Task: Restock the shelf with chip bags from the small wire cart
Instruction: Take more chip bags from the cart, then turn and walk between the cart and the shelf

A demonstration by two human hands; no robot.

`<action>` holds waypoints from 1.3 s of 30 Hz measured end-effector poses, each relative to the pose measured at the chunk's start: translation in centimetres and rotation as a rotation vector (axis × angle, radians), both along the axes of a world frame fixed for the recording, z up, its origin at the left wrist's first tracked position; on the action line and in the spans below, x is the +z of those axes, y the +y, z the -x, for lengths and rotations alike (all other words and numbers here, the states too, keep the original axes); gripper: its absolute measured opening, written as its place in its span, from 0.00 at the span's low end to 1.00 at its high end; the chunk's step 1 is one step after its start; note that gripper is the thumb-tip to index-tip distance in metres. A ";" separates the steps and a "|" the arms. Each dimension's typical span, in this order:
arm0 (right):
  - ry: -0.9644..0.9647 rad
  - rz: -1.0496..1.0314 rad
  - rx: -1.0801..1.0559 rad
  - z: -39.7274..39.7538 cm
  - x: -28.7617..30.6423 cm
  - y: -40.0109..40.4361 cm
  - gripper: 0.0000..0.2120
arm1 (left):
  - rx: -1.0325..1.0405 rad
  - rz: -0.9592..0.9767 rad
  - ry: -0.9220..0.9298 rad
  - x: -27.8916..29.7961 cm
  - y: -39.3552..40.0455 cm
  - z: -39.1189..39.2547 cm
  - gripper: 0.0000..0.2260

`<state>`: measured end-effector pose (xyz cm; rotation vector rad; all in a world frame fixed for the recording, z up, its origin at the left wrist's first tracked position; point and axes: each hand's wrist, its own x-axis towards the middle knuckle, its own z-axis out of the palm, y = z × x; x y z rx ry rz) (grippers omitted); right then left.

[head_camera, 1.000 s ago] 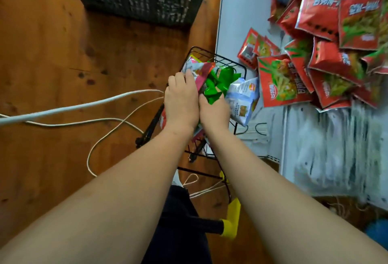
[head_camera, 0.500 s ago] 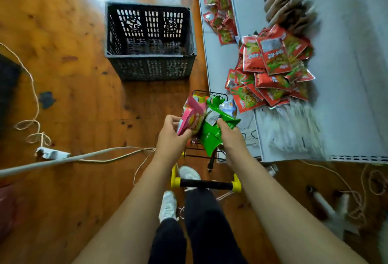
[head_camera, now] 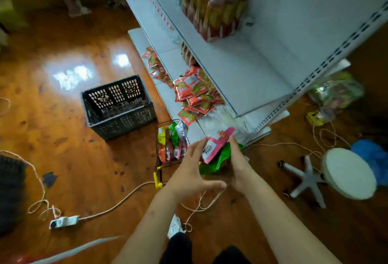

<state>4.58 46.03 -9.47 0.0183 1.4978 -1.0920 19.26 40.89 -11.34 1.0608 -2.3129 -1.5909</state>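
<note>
The white shelf unit (head_camera: 247, 70) stands beyond both hands and to the right of them, and its low board carries a heap of red bags (head_camera: 195, 95) just past the fingertips. On the wooden floor far to the left of the left hand sits a dark plastic crate (head_camera: 117, 104), and to the right of the right hand lies a white stool (head_camera: 344, 173) tipped on its side. The small wire cart (head_camera: 168, 144) is just beyond the left hand, a little to its left, with several chip bags standing upright inside it. The two forearms reach forward from the bottom edge and come close together at the hands. The left hand (head_camera: 193, 171) is open, with the fingers spread and almost straight and the thumb pointing toward the right hand; whether its fingertips touch a bag I cannot tell. The right hand (head_camera: 239, 165) has its palm turned to the left, and its fingers grip the pink bag (head_camera: 216, 144) and the green bag (head_camera: 218, 160) under it. The pink bag lies between the two hands, with its long axis running from near the left hand's fingers up and away to the right, toward the shelf.
</note>
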 end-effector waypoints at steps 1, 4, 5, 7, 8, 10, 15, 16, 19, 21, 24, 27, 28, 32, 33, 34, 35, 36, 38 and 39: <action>-0.016 0.031 -0.026 1.1 1.1 1.9 0.37 | -0.026 0.038 0.001 0.9 1.1 1.4 0.53; -0.030 0.121 -0.067 4.6 3.5 7.9 0.41 | 0.018 0.080 0.098 3.2 5.1 6.3 0.42; -0.011 0.135 -0.081 5.8 4.2 10.2 0.42 | 0.046 0.024 0.138 3.8 6.4 8.1 0.39; 0.051 0.152 -0.117 8.5 5.3 15.3 0.42 | 0.072 -0.103 0.199 4.8 9.5 12.1 0.36; 0.090 0.139 -0.132 9.9 6.0 18.2 0.41 | 0.083 -0.144 0.203 5.1 11.3 14.1 0.35; 0.233 0.095 -0.142 12.7 7.8 24.4 0.33 | 0.099 -0.233 0.199 5.8 15.2 18.3 0.28; 0.575 0.108 -0.195 19.6 9.6 39.8 0.15 | -0.048 -0.490 0.252 9.0 29.3 28.9 0.22; 0.639 0.097 -0.242 20.5 9.8 42.5 0.17 | -0.108 -0.522 0.246 9.8 32.2 30.6 0.19; 0.848 -0.087 -0.394 22.3 10.0 50.3 0.44 | -0.257 -0.606 0.192 10.9 39.6 35.1 0.19; 0.929 -0.244 -0.443 23.2 10.4 54.9 0.58 | -0.392 -0.592 0.124 11.3 43.3 37.8 0.21; 0.921 -0.331 -0.544 24.5 10.6 61.4 0.55 | -0.649 -0.497 0.028 11.6 48.9 41.6 0.16; 0.659 -0.145 -0.854 25.7 10.2 67.0 0.27 | -0.835 -0.473 -0.023 11.6 55.4 45.1 0.10; 0.594 -0.093 -0.957 26.0 9.8 68.7 0.19 | -0.870 -0.495 -0.038 11.5 57.6 46.1 0.07; 0.513 -0.094 -1.270 27.4 8.0 74.5 0.15 | -1.050 -0.602 -0.142 9.8 65.9 49.7 0.09; 0.514 -0.127 -1.332 28.0 7.5 75.6 0.18 | -1.104 -0.611 -0.165 9.3 67.6 50.7 0.11; 0.518 -0.165 -1.400 28.7 7.1 76.6 0.20 | -1.158 -0.618 -0.178 9.0 69.0 51.8 0.13; 0.520 -0.211 -1.476 29.4 6.6 77.5 0.22 | -1.216 -0.620 -0.183 8.5 70.3 53.1 0.15; 0.523 -0.246 -1.554 30.2 6.2 78.3 0.24 | -1.278 -0.612 -0.185 8.2 71.5 54.3 0.19; 0.516 -0.292 -1.693 31.7 5.8 79.5 0.25 | -1.400 -0.572 -0.197 7.4 73.3 57.0 0.26; 0.503 -0.324 -1.736 32.4 5.8 80.0 0.26 | -1.443 -0.565 -0.219 7.1 74.1 58.1 0.27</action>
